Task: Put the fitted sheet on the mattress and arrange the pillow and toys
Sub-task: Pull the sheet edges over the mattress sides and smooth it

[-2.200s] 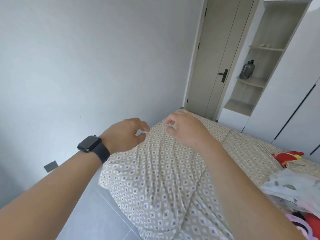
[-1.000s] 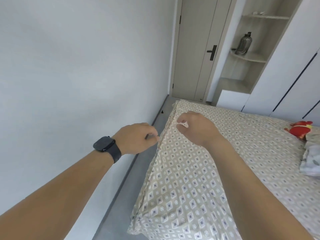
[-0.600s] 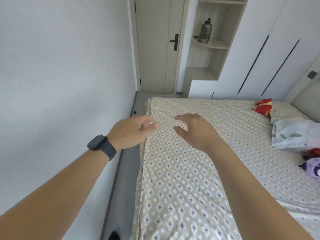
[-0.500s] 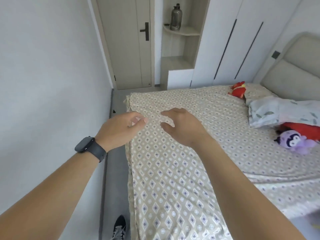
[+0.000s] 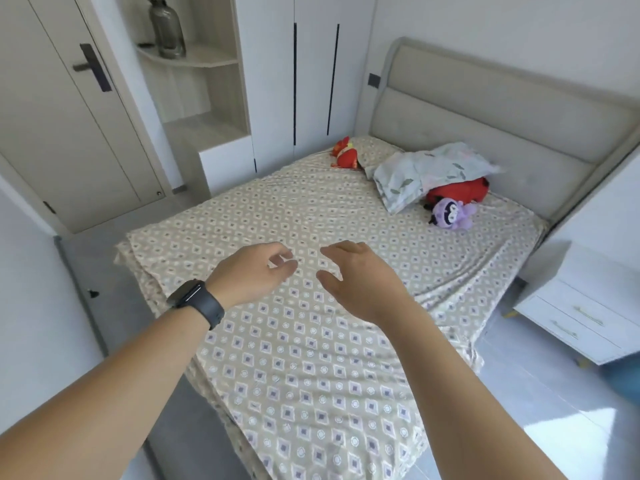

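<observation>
A beige fitted sheet [image 5: 311,358] with a diamond pattern covers the mattress, and its right edge hangs loose and wrinkled. My left hand [image 5: 249,271], with a black watch on the wrist, hovers over the sheet with loosely curled fingers and holds nothing. My right hand [image 5: 356,275] hovers beside it, fingers relaxed and empty. Near the headboard lies a pale floral pillow [image 5: 426,171], partly over a red plush toy [image 5: 457,190]. A purple plush toy [image 5: 450,214] sits in front of it. A small red toy [image 5: 344,155] lies at the far left corner.
A padded headboard [image 5: 502,119] stands at the far end. A white nightstand [image 5: 588,306] is right of the bed. White wardrobe doors [image 5: 311,74], an open shelf with a bottle [image 5: 166,26] and a door [image 5: 62,116] line the far wall. Grey floor runs along the left side.
Both hands have let go of the sheet's edge and now hover empty over the bed. My view has swung right from the wall toward the headboard.
</observation>
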`<move>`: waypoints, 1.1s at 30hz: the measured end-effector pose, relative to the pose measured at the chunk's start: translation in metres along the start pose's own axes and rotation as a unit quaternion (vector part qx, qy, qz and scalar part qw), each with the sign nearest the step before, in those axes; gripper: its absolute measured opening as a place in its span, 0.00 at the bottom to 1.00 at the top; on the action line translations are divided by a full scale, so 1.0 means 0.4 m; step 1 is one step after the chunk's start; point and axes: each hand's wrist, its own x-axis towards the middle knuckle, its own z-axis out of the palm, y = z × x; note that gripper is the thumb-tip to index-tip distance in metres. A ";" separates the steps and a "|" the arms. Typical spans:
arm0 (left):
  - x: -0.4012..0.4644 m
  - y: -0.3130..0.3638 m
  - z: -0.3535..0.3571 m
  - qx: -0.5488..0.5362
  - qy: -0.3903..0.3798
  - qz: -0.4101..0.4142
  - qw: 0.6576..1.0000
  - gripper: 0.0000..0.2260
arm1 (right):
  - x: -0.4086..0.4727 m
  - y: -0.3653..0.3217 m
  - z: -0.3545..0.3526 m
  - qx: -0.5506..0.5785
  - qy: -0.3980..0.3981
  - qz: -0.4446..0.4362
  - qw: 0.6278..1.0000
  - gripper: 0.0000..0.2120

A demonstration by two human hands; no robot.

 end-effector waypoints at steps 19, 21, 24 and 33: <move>0.376 -0.190 -0.007 0.076 -0.142 0.136 0.978 0.09 | 0.257 -0.019 0.106 -0.002 -0.051 0.208 0.977 0.24; 0.434 -0.189 -0.027 0.086 -0.158 0.169 0.969 0.10 | 0.305 -0.027 0.109 -0.016 -0.039 0.239 0.970 0.24; 0.517 -0.166 -0.042 0.105 -0.171 0.222 0.954 0.11 | 0.341 -0.026 0.101 -0.014 -0.019 0.293 0.956 0.22; 0.482 -0.148 0.059 0.082 -0.217 0.187 0.955 0.07 | 0.288 0.040 0.117 -0.008 -0.027 0.297 0.955 0.21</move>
